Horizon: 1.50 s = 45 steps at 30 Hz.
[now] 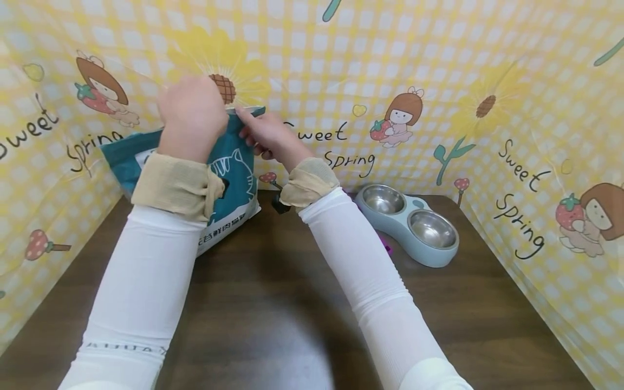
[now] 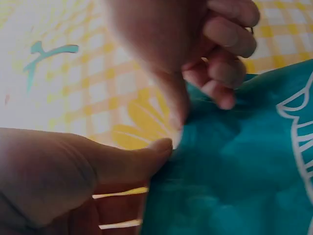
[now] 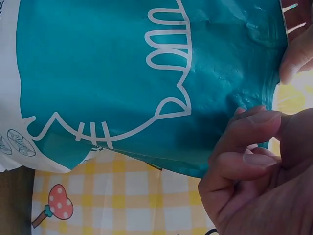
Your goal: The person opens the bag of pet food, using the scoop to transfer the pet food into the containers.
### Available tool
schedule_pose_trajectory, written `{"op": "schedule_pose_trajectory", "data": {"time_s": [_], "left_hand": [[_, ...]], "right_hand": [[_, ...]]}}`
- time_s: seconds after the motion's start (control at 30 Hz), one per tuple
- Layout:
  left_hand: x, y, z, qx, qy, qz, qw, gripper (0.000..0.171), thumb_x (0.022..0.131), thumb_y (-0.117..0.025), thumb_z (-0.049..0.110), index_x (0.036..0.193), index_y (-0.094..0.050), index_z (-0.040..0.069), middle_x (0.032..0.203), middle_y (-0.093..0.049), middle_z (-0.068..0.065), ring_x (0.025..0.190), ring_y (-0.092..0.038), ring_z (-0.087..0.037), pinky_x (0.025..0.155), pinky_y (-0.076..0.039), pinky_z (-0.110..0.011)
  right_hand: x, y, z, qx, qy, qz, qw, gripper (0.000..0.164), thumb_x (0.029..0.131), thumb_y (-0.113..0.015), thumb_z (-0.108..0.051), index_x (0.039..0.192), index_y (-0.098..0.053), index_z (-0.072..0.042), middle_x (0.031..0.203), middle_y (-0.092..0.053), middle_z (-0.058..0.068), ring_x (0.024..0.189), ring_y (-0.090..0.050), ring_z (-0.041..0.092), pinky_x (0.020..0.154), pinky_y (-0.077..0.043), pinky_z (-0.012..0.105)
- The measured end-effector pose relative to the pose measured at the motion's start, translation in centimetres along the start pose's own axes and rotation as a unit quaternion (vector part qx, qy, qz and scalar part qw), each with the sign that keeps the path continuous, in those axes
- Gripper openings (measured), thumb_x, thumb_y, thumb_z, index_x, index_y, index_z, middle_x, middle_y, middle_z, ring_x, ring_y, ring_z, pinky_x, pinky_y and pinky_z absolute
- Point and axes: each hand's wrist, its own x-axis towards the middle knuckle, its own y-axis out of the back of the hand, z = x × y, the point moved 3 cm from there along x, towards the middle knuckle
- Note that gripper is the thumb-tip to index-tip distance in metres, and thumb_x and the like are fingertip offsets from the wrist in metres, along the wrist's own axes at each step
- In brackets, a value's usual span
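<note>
A teal and white cat food bag (image 1: 231, 189) with a white cat line drawing stands upright at the back left of the table. My left hand (image 1: 192, 116) grips its top edge, with the thumb on the near face and the fingers behind. In the head view this hand's back and forearm cover part of the bag. My right hand (image 1: 270, 135) pinches the same top edge near the right corner. In the left wrist view both thumbs meet close together at the edge. Curled right fingers (image 3: 244, 127) lie against the teal film in the right wrist view.
A pale blue double pet bowl (image 1: 450, 257) with two steel dishes stands on the brown table (image 1: 263, 314) at the right. Beside it a purple object (image 1: 387, 246) shows partly behind my right sleeve. A small black object (image 1: 280, 204) lies near the back. Yellow checked cloth (image 1: 312, 65) encloses the table.
</note>
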Motion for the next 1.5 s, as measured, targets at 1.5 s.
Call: {"op": "schedule_pose_trajectory", "data": {"time_s": [1.5], "left_hand": [[3.4,-2.3,0.7,-0.018,-0.004,0.04,0.999,0.045,0.109,-0.049,0.017,0.147,-0.063,-0.001,0.152,-0.062,-0.029,0.133,-0.065,-0.048,0.11,-0.057,-0.061]], "right_hand": [[0.5,1.7,-1.8,-0.097,-0.008,-0.009,0.995,0.054,0.108,-0.053,-0.028,0.056,-0.05,-0.015,0.052,-0.041,-0.005,0.05,-0.04,0.013,0.049,-0.031,0.023]]}}
